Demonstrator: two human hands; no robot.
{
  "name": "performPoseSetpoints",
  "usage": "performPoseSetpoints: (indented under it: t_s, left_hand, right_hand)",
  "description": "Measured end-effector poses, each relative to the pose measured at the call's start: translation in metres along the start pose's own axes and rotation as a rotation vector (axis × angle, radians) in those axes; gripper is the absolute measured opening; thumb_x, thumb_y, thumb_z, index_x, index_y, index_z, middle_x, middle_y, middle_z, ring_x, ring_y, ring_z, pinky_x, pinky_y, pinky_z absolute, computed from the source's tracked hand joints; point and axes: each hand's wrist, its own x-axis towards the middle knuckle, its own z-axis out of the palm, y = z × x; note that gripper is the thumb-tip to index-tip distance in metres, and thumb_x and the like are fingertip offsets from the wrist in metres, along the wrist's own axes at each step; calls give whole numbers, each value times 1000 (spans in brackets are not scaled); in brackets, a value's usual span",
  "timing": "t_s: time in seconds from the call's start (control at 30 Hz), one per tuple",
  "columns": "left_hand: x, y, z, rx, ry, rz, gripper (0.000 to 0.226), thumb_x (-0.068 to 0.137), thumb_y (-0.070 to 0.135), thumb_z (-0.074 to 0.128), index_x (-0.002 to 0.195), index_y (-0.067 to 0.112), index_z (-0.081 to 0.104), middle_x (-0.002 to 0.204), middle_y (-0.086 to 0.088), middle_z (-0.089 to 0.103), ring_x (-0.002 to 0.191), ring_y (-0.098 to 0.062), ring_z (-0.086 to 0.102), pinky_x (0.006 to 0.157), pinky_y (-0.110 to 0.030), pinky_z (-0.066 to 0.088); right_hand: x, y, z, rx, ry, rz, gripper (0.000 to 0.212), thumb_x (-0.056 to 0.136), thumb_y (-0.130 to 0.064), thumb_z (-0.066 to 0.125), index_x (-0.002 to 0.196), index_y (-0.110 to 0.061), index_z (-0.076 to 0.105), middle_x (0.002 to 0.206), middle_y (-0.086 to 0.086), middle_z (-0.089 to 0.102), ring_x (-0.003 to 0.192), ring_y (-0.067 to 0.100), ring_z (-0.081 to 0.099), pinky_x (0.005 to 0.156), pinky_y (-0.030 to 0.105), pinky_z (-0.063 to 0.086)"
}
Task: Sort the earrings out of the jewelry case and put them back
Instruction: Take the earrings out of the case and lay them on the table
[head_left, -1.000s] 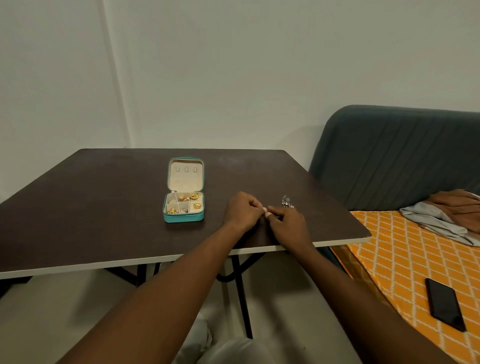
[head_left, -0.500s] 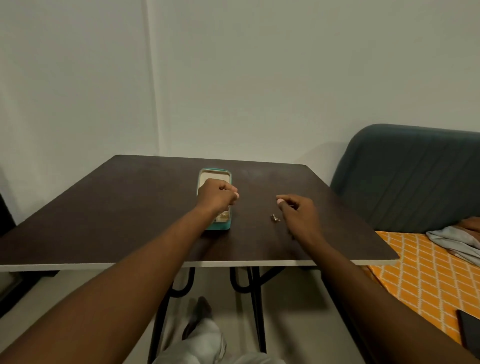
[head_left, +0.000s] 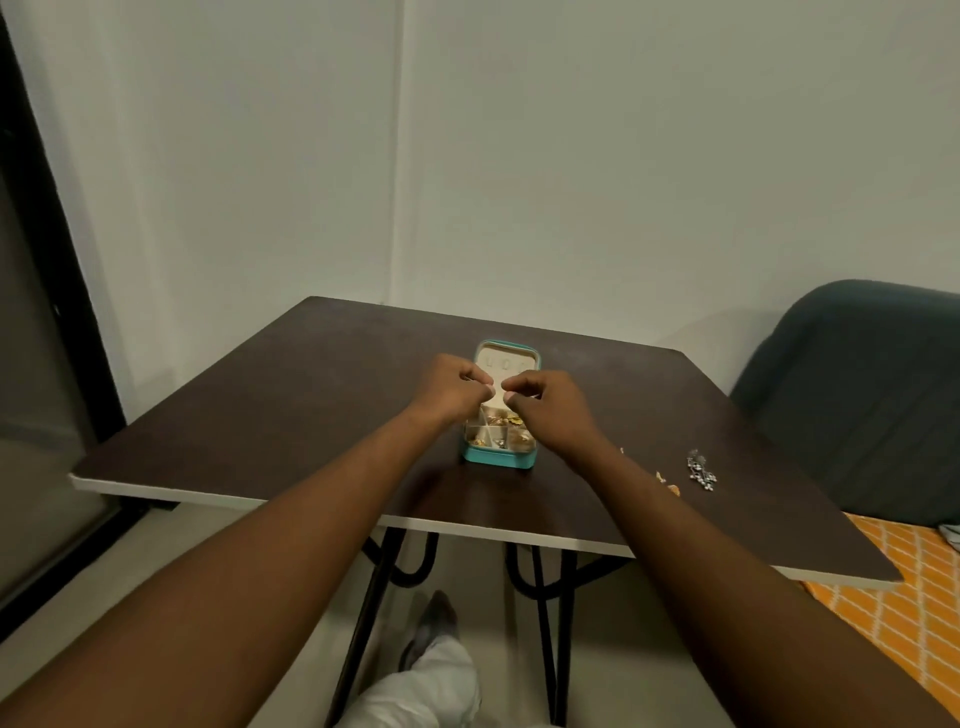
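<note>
A small teal jewelry case (head_left: 500, 457) lies open on the dark table (head_left: 291, 405), its cream lid flat behind it. Gold earrings (head_left: 506, 421) fill its compartments. My left hand (head_left: 451, 387) and my right hand (head_left: 545, 410) hover over the case, fingertips pinched and nearly meeting above the lid hinge. Whether anything sits between the fingers is too small to tell. To the right on the table lie silver earrings (head_left: 701, 470) and a few small gold pieces (head_left: 667, 482).
A dark grey upholstered seat back (head_left: 862, 395) stands right of the table, with an orange patterned cover (head_left: 904, 587) below it. White walls lie behind; a dark frame (head_left: 62, 260) runs down the left. My leg (head_left: 431, 675) shows under the table.
My right hand has left the earrings on the table's right side and come to the case. My left hand stays over the case. The camera has swung left.
</note>
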Motion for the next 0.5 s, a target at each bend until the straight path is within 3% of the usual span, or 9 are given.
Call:
performPoseSetpoints:
  t_s: [0.2,0.33,0.43,0.5]
  left_hand:
    - [3,-19,-3,44,-12,13,17,90,3,69,106,5,74,120,-11,70,108,-21,65,82,-32,59]
    - [3,-31,6,53,-29,-7,17,92,8,68,108,10,74,125,-7,69,113,-23,67,83,-34,62]
    - [4,-34,11,55,-29,2,17,92,7,68,107,10,74,119,-8,71,108,-21,67,86,-37,61]
    - [5,-36,12,57,-23,6,16,91,7,68,105,11,75,116,-7,71,108,-20,67,88,-39,60]
  right_hand:
    - [13,7,10,-303,-81,27,23,91,-13,62,110,-15,74,121,2,69,111,17,63,75,23,49]
    - [21,7,16,-530,-129,17,22,86,-22,65,105,-19,77,108,2,73,86,13,66,57,21,46]
    - [28,-4,21,-669,-144,11,20,80,-25,69,97,-17,76,91,3,73,78,16,66,58,26,51]
    - [33,-12,25,-746,-141,-9,25,78,-29,70,98,-14,72,92,5,71,82,21,67,63,29,53]
